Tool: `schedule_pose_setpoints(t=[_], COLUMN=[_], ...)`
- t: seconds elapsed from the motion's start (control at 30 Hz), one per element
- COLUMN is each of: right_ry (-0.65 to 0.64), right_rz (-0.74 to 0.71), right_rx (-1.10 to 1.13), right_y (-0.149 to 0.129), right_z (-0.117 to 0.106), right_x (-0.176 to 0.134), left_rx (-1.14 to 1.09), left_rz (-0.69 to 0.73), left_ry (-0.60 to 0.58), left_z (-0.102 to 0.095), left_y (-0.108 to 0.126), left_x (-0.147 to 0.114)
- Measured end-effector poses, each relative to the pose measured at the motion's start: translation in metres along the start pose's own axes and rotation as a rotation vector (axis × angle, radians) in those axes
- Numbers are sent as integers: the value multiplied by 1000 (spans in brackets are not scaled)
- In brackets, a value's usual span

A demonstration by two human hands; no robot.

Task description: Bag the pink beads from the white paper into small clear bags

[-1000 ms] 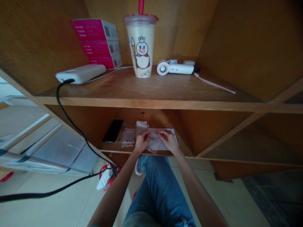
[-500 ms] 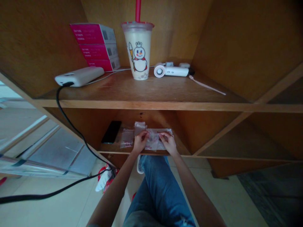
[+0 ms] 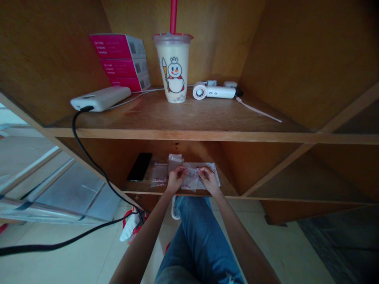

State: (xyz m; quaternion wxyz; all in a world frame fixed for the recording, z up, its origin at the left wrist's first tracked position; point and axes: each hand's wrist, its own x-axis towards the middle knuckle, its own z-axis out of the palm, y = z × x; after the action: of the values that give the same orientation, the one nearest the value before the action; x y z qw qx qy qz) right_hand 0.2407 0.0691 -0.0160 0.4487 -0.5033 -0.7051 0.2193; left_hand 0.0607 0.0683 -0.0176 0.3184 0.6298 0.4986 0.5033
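On the lower shelf, my left hand (image 3: 177,178) pinches the left side of a clear plastic bag (image 3: 192,180), thumb and fingertips together. My right hand (image 3: 209,180) is closed in a pinch at the right of that bag. Beneath and behind both lies a larger clear plastic sheet or bag (image 3: 215,169). Left of my left hand, small clear bags with tiny reddish contents (image 3: 159,175) lie flat. A further stack of clear bags (image 3: 175,159) sits just behind that hand. What exactly is between my fingertips is too small to make out.
A black phone (image 3: 140,166) lies at the lower shelf's left. Above stand a snowman-printed drink cup (image 3: 175,71) with a red straw, pink boxes (image 3: 118,61), a white power bank (image 3: 102,98) and a handheld fan (image 3: 217,92). A black cable (image 3: 97,165) hangs at the left.
Both hands stay at the bag with small finger shifts, the fingertips still pinching. The whole view has moved slightly, so things appear a little lower.
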Motion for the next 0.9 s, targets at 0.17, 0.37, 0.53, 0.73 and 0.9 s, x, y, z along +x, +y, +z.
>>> schedule_pose_setpoints(t=[0.17, 0.37, 0.53, 0.73, 0.9], right_ry=[11, -22, -41, -48, -91], right_rz=[-5, -49, -68, -79, -97], right_rx=[-25, -41, -72, -79, -26], right_y=[-2, -4, -3, -1, -2], right_z=[-1, -2, -1, 2, 0], right_x=[0, -1, -1, -1, 0], left_rx=[-5, -22, 5, -1, 72], left_rz=[0, -7, -9, -1, 40], left_ry=[-37, -70, -152, -151, -179], left_z=[-1, 1, 2, -1, 0], left_y=[1, -2, -4, 0, 4], left_x=[0, -1, -1, -2, -1])
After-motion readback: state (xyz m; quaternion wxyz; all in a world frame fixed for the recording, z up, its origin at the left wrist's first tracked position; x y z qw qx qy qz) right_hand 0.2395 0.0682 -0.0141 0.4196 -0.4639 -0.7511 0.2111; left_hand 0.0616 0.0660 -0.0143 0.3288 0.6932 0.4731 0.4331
